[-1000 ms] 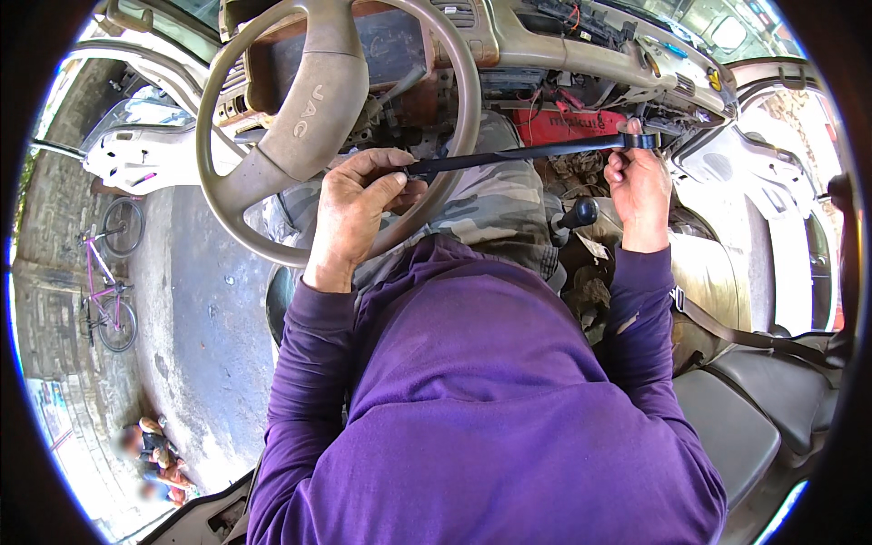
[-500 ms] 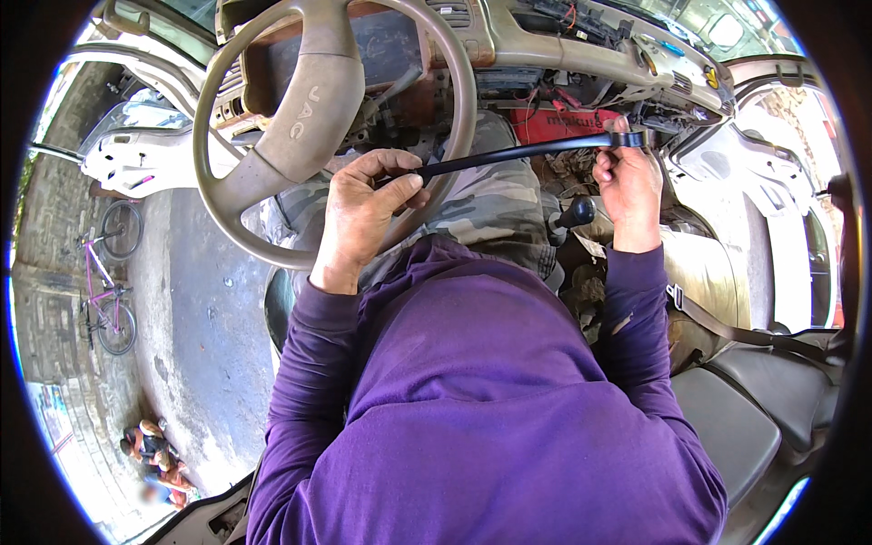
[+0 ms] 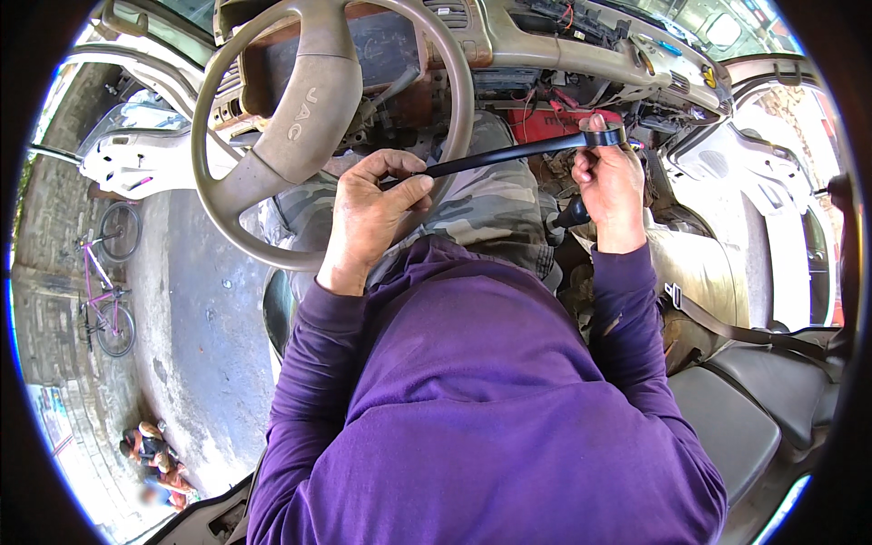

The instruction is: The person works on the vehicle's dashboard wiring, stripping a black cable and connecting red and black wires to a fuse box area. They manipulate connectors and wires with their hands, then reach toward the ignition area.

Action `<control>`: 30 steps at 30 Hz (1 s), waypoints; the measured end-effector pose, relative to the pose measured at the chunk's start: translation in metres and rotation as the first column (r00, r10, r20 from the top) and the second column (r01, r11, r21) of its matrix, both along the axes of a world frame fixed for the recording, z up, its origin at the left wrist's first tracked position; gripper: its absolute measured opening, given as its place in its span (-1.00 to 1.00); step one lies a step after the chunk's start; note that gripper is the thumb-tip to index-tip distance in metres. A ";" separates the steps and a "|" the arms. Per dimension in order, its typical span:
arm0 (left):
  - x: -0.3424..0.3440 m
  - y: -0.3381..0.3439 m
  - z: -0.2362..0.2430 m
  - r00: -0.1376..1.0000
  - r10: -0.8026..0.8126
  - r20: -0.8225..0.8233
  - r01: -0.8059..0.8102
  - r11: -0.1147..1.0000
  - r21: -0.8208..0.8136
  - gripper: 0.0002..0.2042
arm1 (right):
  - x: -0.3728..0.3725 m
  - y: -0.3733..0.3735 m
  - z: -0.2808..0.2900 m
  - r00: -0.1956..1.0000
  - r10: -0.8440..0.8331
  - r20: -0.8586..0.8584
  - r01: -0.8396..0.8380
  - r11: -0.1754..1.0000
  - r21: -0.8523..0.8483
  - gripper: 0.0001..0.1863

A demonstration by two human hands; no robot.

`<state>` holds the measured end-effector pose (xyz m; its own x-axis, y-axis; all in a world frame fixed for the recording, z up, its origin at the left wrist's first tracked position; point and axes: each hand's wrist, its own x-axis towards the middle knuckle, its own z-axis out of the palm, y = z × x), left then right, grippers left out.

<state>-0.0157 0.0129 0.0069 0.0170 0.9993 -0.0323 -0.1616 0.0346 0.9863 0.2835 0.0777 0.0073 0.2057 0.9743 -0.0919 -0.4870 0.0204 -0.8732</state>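
A strip of black tape [image 3: 504,155] stretches taut across my lap, rising slightly to the right. Its left end is pinched between the thumb and fingers of my left hand [image 3: 381,204], close to the steering wheel [image 3: 461,118]. On the right, the strip runs to a narrow black tape roll [image 3: 604,137], which my right hand [image 3: 609,186] holds with a finger through its ring and the other fingers curled below. Just left of the right wrist stands the black gear lever knob [image 3: 572,214].
An open dashboard [image 3: 581,54] with loose wires and small tools lies ahead. A red case [image 3: 536,125] sits beneath it. Grey seat cushions [image 3: 727,436] and a belt buckle [image 3: 673,295] are at the right. Beyond the open left door are a bicycle [image 3: 107,282] and people [image 3: 156,454].
My right hand has shifted left with the tape roll, and my left hand has moved slightly right. The strip between them looks a little shorter and stays taut.
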 end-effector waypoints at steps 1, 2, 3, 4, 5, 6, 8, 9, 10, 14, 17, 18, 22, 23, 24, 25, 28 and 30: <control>0.001 0.000 -0.001 1.000 0.006 0.020 -0.007 1.000 0.012 -0.83 | -0.002 0.000 0.000 1.000 0.006 -0.002 -0.006 1.000 -0.003 -0.72; 0.002 0.000 -0.002 0.999 0.013 0.039 -0.014 1.000 0.024 -0.84 | -0.002 0.000 0.000 1.000 0.009 -0.002 -0.009 1.000 0.001 -0.72; 0.003 0.000 -0.003 0.998 0.017 0.059 -0.019 0.999 0.036 -0.85 | -0.002 0.000 -0.001 1.000 0.009 -0.002 -0.009 1.000 0.005 -0.73; 0.005 0.000 -0.001 0.992 0.032 0.123 -0.034 0.999 0.012 -0.85 | -0.002 0.000 -0.002 1.000 0.010 -0.002 -0.010 1.000 0.008 -0.73; 0.007 -0.001 0.003 0.981 0.049 0.187 -0.047 0.999 -0.014 -0.86 | -0.001 0.001 -0.003 1.000 0.011 -0.001 -0.011 1.000 0.012 -0.73; 0.008 -0.001 0.005 0.966 0.069 0.248 -0.061 0.997 -0.040 -0.86 | 0.000 0.001 -0.004 1.000 0.015 -0.001 -0.015 1.000 0.015 -0.72; 0.006 0.000 0.000 0.971 0.059 0.231 -0.058 0.998 -0.011 -0.86 | 0.000 0.000 -0.004 1.000 0.025 -0.003 -0.025 0.999 0.020 -0.72; 0.005 0.000 -0.003 0.973 0.055 0.223 -0.058 0.998 0.004 -0.85 | -0.002 0.000 -0.003 0.999 0.032 -0.004 -0.032 0.999 0.021 -0.72; 0.005 0.001 -0.007 0.977 0.044 0.207 -0.050 0.998 0.025 -0.85 | -0.005 -0.001 -0.002 0.999 0.039 -0.005 -0.038 0.999 0.023 -0.72; 0.009 0.000 -0.007 0.989 0.056 0.138 -0.063 0.997 0.043 -0.86 | -0.015 -0.003 -0.001 0.999 0.048 0.014 -0.048 0.999 0.004 -0.72; 0.019 -0.002 0.004 0.969 0.082 0.231 -0.084 0.997 -0.002 -0.87 | -0.010 -0.002 -0.005 0.999 0.040 0.010 -0.040 0.999 0.017 -0.72; 0.020 -0.003 0.006 0.954 0.091 0.285 -0.089 0.996 -0.020 -0.88 | -0.009 -0.001 -0.005 0.999 0.039 0.010 -0.039 0.999 0.021 -0.72; 0.016 -0.001 -0.003 0.980 0.039 0.195 -0.038 0.999 -0.009 -0.86 | -0.013 -0.004 -0.002 0.999 0.052 -0.006 -0.051 0.998 0.019 -0.72; 0.015 0.000 -0.006 0.990 0.020 0.141 -0.022 1.000 0.017 -0.86 | -0.017 -0.005 -0.001 0.998 0.062 0.005 -0.062 0.998 0.020 -0.72; 0.015 0.000 -0.007 0.996 0.000 0.085 -0.003 0.999 0.040 -0.86 | -0.021 -0.006 -0.001 0.997 0.071 0.015 -0.071 0.997 0.020 -0.72; 0.016 0.000 -0.007 0.996 0.005 0.093 -0.008 0.999 0.033 -0.86 | -0.024 -0.007 0.000 0.997 0.079 0.026 -0.080 0.997 0.019 -0.72; 0.020 -0.002 -0.003 0.988 0.016 0.154 -0.016 1.000 -0.002 -0.86 | -0.027 -0.009 0.000 0.997 0.069 0.024 -0.069 0.998 0.014 -0.71; 0.022 -0.003 0.003 0.969 0.021 0.246 -0.011 0.999 -0.040 -0.85 | -0.025 -0.009 -0.001 0.998 0.066 0.017 -0.067 0.998 0.022 -0.71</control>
